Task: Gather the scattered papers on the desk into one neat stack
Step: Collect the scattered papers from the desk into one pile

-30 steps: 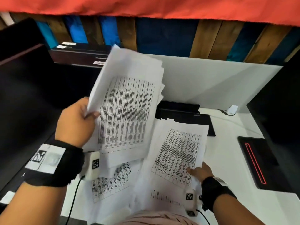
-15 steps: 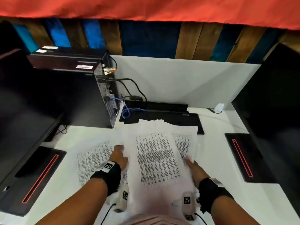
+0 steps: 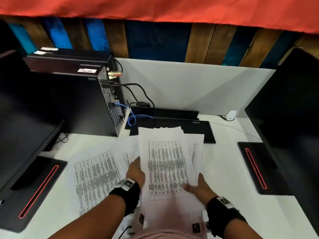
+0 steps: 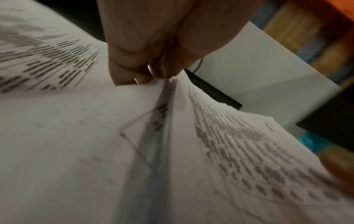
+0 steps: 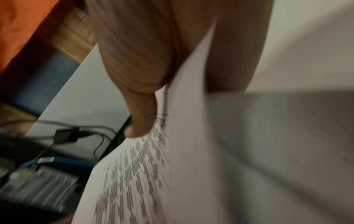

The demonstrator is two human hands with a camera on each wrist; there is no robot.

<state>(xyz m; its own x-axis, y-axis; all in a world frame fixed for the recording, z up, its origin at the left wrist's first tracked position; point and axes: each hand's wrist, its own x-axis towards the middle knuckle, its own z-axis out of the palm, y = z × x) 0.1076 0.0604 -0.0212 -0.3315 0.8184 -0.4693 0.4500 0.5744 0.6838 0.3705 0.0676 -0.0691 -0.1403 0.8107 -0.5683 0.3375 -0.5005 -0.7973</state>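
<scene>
A stack of printed papers lies at the middle of the white desk, its edges uneven. My left hand grips its left edge with curled fingers. On the right edge my right hand pinches it, thumb on the printed top sheet and fingers beneath. A loose printed sheet lies flat to the left of the stack. Other sheets stick out from under the stack's sides. The stack's near end is hidden by my body.
A black PC tower with cables stands at the back left. A flat black device lies just behind the papers. Dark monitors with red-lined bases flank the desk. A white partition closes the back.
The bundle that my left hand held up in the air has come down onto the papers on the desk. Both hands now hold the stack's sides, and the right thumb has moved on top.
</scene>
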